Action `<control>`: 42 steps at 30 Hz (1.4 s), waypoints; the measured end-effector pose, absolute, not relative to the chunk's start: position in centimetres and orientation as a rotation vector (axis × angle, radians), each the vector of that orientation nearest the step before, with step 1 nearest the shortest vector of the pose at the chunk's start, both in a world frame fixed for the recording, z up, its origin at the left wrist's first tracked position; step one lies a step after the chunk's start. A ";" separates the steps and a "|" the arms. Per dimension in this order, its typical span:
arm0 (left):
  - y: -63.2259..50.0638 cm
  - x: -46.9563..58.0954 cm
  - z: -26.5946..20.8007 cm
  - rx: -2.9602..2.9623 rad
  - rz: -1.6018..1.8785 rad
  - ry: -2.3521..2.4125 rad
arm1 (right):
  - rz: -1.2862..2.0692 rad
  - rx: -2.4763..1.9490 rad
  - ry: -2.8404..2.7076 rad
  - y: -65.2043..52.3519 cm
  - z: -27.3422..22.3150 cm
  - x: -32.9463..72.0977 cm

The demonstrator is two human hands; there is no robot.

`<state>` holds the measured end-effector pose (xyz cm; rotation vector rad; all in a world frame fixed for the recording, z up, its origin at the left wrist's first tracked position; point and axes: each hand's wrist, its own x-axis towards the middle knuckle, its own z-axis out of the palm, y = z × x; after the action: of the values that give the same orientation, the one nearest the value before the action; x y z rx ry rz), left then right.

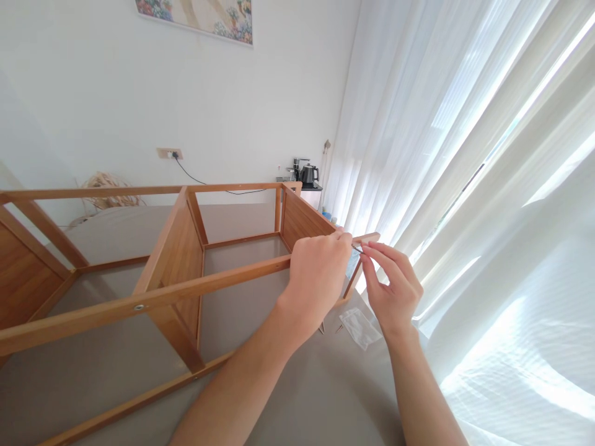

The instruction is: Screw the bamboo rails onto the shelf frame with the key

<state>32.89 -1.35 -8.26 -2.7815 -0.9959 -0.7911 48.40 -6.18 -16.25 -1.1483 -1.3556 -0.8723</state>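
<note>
Two bare hands are meeting right of centre, at the right end of a wooden frame. It is lying across the left and middle of the picture on a grey-brown surface. Closing into a loose fist, the left hand is resting against the frame's near rail; its fingertips are hiding, so I cannot tell what they are gripping. Beside it, the right hand is pinching a thin metal piece between thumb and fingertips, nearly closed. Below the hands, a clear plastic bag is lying near small metal parts. White curtains are filling the right side. Judging by looks, the frame is stiff, long and awkward rather than fragile, best held by its bare rails; the metal piece is light, hard and perhaps slippery, needing a firm fingertip pinch.
</note>
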 end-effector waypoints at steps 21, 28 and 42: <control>-1.3 32.8 -8.2 -2.761 -0.822 -0.954 | -0.862 -1.157 -1.377 -6.2 -16.4 48.5; -1.3 32.9 -8.4 -2.778 -0.837 -0.948 | -0.862 -1.164 -1.373 -6.2 -16.5 48.6; -1.2 32.9 -8.5 -2.767 -0.822 -0.956 | -0.753 -1.226 -1.288 -6.6 -15.9 47.5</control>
<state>32.95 -1.20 -8.47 -2.7670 -0.9557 -0.8223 47.50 -6.60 -15.93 -1.2263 -1.2878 -0.7527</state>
